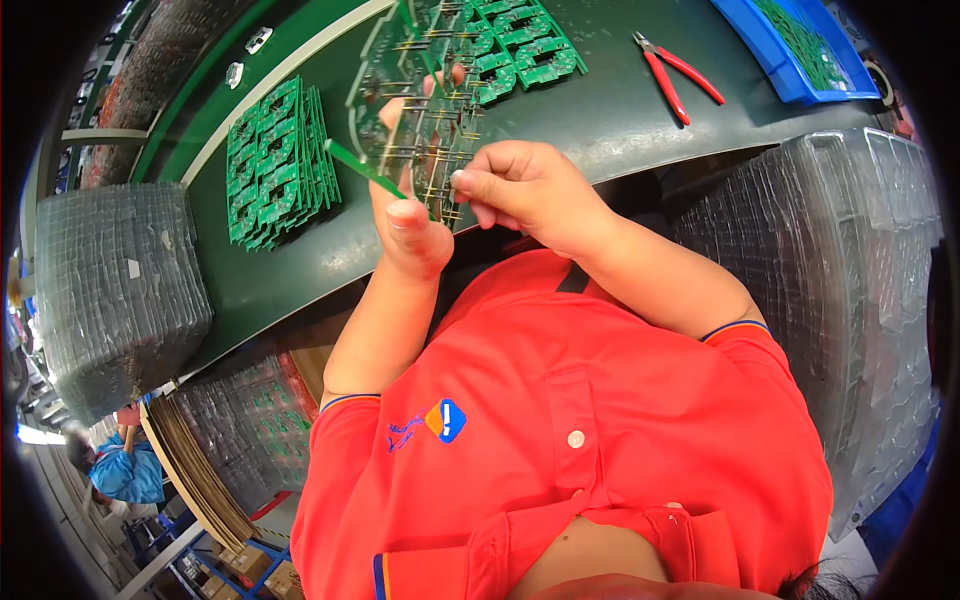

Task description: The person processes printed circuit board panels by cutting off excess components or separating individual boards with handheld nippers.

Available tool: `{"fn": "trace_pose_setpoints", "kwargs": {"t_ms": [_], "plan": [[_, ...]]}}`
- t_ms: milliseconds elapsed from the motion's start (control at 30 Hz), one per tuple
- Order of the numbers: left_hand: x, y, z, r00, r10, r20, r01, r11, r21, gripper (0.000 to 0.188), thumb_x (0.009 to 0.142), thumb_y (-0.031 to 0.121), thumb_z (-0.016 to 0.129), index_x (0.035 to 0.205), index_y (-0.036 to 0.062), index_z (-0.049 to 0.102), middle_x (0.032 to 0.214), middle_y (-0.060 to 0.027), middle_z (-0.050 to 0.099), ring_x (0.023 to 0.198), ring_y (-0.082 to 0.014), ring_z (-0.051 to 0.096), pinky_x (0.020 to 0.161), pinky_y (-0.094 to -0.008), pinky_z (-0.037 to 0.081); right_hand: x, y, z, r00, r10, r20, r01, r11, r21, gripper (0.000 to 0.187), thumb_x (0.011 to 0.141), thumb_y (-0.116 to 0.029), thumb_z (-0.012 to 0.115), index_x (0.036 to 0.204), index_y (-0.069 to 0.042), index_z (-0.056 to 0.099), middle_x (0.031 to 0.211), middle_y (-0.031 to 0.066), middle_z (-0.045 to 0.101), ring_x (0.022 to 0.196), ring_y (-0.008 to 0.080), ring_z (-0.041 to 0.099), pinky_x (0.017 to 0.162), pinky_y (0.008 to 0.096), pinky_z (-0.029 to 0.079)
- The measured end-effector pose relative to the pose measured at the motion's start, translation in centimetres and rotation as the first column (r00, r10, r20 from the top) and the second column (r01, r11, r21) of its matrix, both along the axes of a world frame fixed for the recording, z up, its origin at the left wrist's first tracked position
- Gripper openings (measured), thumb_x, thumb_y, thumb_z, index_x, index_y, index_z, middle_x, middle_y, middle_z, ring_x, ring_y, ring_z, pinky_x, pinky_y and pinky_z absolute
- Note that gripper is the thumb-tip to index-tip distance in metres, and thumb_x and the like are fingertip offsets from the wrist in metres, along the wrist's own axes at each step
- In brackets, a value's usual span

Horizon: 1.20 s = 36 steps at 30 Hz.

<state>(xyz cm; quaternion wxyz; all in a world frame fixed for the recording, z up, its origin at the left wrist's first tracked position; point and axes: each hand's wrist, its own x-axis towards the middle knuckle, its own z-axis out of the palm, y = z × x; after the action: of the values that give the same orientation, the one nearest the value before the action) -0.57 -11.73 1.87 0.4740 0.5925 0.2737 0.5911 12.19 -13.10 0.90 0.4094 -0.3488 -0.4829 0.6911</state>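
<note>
My left hand [412,235] holds a green circuit board panel [405,120] upright over the near edge of the bench, thumb in front and fingers behind it. Rows of thin metal pins stick out from the panel, and a narrow green strip [360,166] juts out near my thumb. My right hand [530,190] is closed in a pinch at the panel's right edge, by the lower pins. Whatever lies between those fingertips is too small to make out. Part of the panel is blurred.
Green board stacks lie on the bench, one at left [275,165] and one behind [525,45]. Red-handled cutters [675,78] and a blue tray [795,55] of boards are at right. Clear plastic tray stacks flank me, left [120,290] and right [830,260]. Someone in blue [127,470] is far left.
</note>
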Motion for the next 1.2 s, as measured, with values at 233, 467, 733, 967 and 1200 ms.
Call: {"fn": "trace_pose_setpoints", "kwargs": {"t_ms": [233, 467, 733, 967, 1200], "plan": [[0.6, -0.6, 0.7, 0.995, 0.030, 0.092, -0.025, 0.998, -0.058, 0.101, 0.065, 0.077, 0.045, 0.128, -0.0005, 0.030, 0.128, -0.0189, 0.038, 0.119, -0.0293, 0.039, 0.100, -0.0427, 0.029, 0.9, 0.6, -0.4, 0.965, -0.050, -0.256, -0.002, 0.980, -0.199, 0.020, 0.086, -0.021, 0.052, 0.078, -0.003, 0.056, 0.061, 0.0008, 0.053, 0.045, 0.0030, 0.038, 0.041, 0.0167, 0.028], [0.6, -1.1, 0.4, 0.997, 0.033, 0.065, -0.031, 0.999, -0.031, 0.102, 0.065, 0.076, 0.046, 0.130, 0.0002, 0.028, 0.130, -0.0148, 0.036, 0.121, -0.0297, 0.036, 0.101, -0.0440, 0.028, 1.8, 0.8, -0.8, 0.938, -0.040, -0.345, -0.064, 0.956, -0.286, 0.022, 0.087, -0.022, 0.050, 0.081, -0.002, 0.056, 0.061, 0.0008, 0.053, 0.045, 0.0032, 0.038, 0.042, 0.0165, 0.028], [0.4, -1.9, 0.5, 0.994, -0.105, 0.028, 0.106, 0.994, -0.040, 0.103, 0.067, 0.078, 0.038, 0.130, -0.0023, 0.028, 0.132, -0.0212, 0.031, 0.123, -0.0383, 0.030, 0.101, -0.0512, 0.024, 2.8, 2.2, -0.4, 0.976, -0.195, 0.095, 0.192, 0.980, 0.042, 0.026, 0.088, -0.025, 0.051, 0.075, -0.004, 0.059, 0.058, -0.0028, 0.051, 0.047, 0.0020, 0.037, 0.043, 0.0169, 0.029], [0.3, -2.1, 1.3, 0.997, -0.061, 0.056, 0.067, 0.993, -0.100, 0.103, 0.065, 0.080, 0.038, 0.128, -0.0009, 0.032, 0.131, -0.0188, 0.033, 0.122, -0.0376, 0.032, 0.100, -0.0516, 0.026, 3.6, 2.7, -1.1, 0.973, -0.111, -0.200, 0.078, 0.983, -0.163, 0.021, 0.086, -0.022, 0.053, 0.078, -0.002, 0.057, 0.059, 0.0002, 0.051, 0.044, 0.0026, 0.035, 0.041, 0.0171, 0.026], [0.2, -2.6, 1.5, 0.997, -0.026, 0.079, 0.038, 0.988, -0.149, 0.108, 0.062, 0.080, 0.042, 0.132, -0.0010, 0.026, 0.131, -0.0223, 0.033, 0.121, -0.0328, 0.034, 0.101, -0.0445, 0.028, 3.9, 3.1, -0.8, 0.975, -0.083, -0.204, 0.044, 0.981, -0.187, 0.018, 0.085, -0.018, 0.049, 0.080, -0.002, 0.055, 0.059, 0.0008, 0.048, 0.043, 0.0037, 0.033, 0.039, 0.0172, 0.025]]}}
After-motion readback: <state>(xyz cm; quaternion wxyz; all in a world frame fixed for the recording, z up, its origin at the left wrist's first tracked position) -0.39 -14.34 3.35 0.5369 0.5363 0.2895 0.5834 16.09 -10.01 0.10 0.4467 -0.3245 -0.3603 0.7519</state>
